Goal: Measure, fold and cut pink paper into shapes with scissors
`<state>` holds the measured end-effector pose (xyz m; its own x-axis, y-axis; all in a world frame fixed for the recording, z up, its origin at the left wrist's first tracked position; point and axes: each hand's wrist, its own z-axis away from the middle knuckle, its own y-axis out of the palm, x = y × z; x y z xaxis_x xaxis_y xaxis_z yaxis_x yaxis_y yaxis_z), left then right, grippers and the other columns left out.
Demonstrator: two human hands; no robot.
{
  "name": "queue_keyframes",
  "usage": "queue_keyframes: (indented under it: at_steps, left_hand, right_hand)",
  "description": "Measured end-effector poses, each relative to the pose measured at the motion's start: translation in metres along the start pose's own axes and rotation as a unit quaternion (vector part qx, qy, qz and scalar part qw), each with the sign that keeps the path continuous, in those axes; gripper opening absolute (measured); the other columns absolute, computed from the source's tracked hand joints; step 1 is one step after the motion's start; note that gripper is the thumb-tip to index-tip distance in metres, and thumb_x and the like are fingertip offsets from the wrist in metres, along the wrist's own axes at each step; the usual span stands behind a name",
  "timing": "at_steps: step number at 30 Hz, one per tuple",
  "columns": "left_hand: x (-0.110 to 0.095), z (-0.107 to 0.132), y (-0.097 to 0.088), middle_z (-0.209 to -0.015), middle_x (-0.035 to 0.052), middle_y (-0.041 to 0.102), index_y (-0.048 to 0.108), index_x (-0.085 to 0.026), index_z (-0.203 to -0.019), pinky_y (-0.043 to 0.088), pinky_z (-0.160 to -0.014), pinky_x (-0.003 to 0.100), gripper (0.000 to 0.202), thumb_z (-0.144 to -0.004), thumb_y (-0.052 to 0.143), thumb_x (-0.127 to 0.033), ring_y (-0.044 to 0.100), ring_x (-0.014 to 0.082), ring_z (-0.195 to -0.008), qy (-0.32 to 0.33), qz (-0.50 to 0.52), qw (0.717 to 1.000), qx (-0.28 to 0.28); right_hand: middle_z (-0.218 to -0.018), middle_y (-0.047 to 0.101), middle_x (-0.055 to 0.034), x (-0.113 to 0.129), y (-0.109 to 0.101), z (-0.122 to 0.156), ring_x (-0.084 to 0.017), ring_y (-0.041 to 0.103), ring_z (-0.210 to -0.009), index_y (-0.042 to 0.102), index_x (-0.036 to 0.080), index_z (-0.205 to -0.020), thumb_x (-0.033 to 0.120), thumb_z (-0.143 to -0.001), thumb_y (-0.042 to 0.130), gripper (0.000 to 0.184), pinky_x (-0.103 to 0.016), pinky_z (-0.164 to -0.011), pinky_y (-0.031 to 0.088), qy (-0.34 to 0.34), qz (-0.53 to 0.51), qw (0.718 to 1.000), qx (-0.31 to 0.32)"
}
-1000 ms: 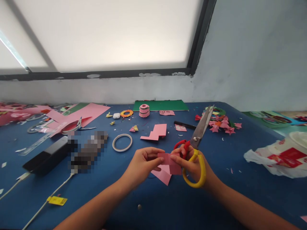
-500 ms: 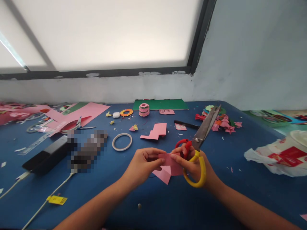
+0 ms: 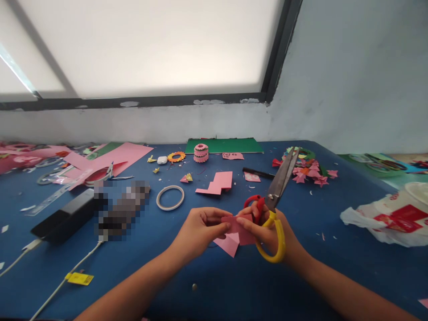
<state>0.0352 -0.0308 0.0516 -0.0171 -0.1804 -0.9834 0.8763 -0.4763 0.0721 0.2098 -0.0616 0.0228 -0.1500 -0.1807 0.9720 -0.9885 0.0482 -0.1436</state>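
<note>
The left hand (image 3: 199, 229) and right hand (image 3: 272, 232) each pinch a small pink paper (image 3: 246, 237) between thumb and fingers. Scissors (image 3: 271, 198) loop over the right hand's fingers, blades pointing away. A lighter pink sheet (image 3: 229, 244) shows just below the hands. Ahead of them lie a stepped pink cutout (image 3: 222, 182) and, farther right, a black pen (image 3: 256, 172); paper flowers (image 3: 312, 170) sit beyond. A tape roll (image 3: 158, 198) is near the left hand, a black device (image 3: 67, 218) well left of it. The blue table (image 3: 234, 290) stretches from the right hand toward a bagged container (image 3: 401, 218). Its far edge runs along the wall (image 3: 150, 125); its right edge slants beyond the flowers.
</note>
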Motion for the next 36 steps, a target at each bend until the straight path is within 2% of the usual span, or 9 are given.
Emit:
queue_keyframes:
  at_steps: [6,10,15,21,31,36]
  left_hand:
    - [-0.0001,-0.0006,-0.0005,-0.075,0.0049,0.072,0.071,-0.013,-0.086,0.050,-0.059,0.019,0.019,-0.068,0.071,-0.020,0.064,0.0128,-0.067,-0.018,0.004,1.000,0.011]
    - [-0.0004,-0.0008,-0.0008,-0.076,0.0054,0.072,0.071,-0.013,-0.087,0.050,-0.058,0.018,0.021,-0.068,0.072,-0.022,0.065,0.0132,-0.069,-0.026,0.006,1.000,0.012]
    - [-0.0002,-0.0008,-0.0019,-0.079,0.0061,0.073,0.071,-0.013,-0.088,0.050,-0.059,0.018,0.021,-0.070,0.071,-0.024,0.065,0.0137,-0.071,-0.026,0.005,1.000,0.008]
    - [0.0005,-0.0006,-0.0014,-0.077,0.0052,0.072,0.071,-0.015,-0.088,0.050,-0.058,0.019,0.020,-0.070,0.070,-0.024,0.065,0.0133,-0.070,-0.021,-0.005,1.000,0.008]
    - [0.0026,-0.0004,-0.0015,-0.077,0.0046,0.072,0.072,-0.015,-0.089,0.051,-0.058,0.018,0.021,-0.071,0.069,-0.025,0.062,0.0114,-0.066,-0.018,-0.002,1.000,0.008]
    - [0.0027,-0.0010,-0.0017,-0.078,0.0049,0.072,0.071,-0.016,-0.089,0.050,-0.058,0.018,0.020,-0.072,0.069,-0.026,0.064,0.0121,-0.068,-0.011,-0.011,1.000,0.019]
  right_hand:
    - [-0.076,0.063,-0.0012,-0.0009,0.0003,0.0007,-0.016,0.056,-0.067,0.034,0.022,-0.067,0.033,-0.074,0.064,0.032,-0.031,-0.066,0.044,-0.005,0.025,1.000,-0.003]
    - [-0.077,0.063,-0.0013,-0.0019,-0.0004,0.0001,-0.016,0.055,-0.068,0.034,0.022,-0.068,0.033,-0.075,0.064,0.033,-0.031,-0.066,0.044,-0.008,0.003,1.000,-0.003]
    - [-0.078,0.063,-0.0014,-0.0052,-0.0011,-0.0003,-0.016,0.056,-0.069,0.034,0.022,-0.069,0.034,-0.075,0.065,0.034,-0.032,-0.067,0.045,-0.011,-0.027,1.000,0.000]
    - [-0.077,0.064,-0.0019,-0.0052,-0.0009,-0.0012,-0.017,0.056,-0.068,0.035,0.022,-0.069,0.035,-0.076,0.064,0.033,-0.033,-0.067,0.044,-0.017,0.004,1.000,-0.001]
    - [-0.078,0.063,-0.0014,-0.0058,-0.0010,0.0001,-0.017,0.057,-0.069,0.035,0.022,-0.069,0.034,-0.075,0.065,0.033,-0.033,-0.067,0.045,-0.010,-0.019,1.000,-0.001]
    - [-0.077,0.063,-0.0025,-0.0045,-0.0013,-0.0004,-0.017,0.056,-0.068,0.037,0.022,-0.069,0.035,-0.075,0.063,0.030,-0.033,-0.066,0.045,-0.011,0.025,1.000,-0.003]
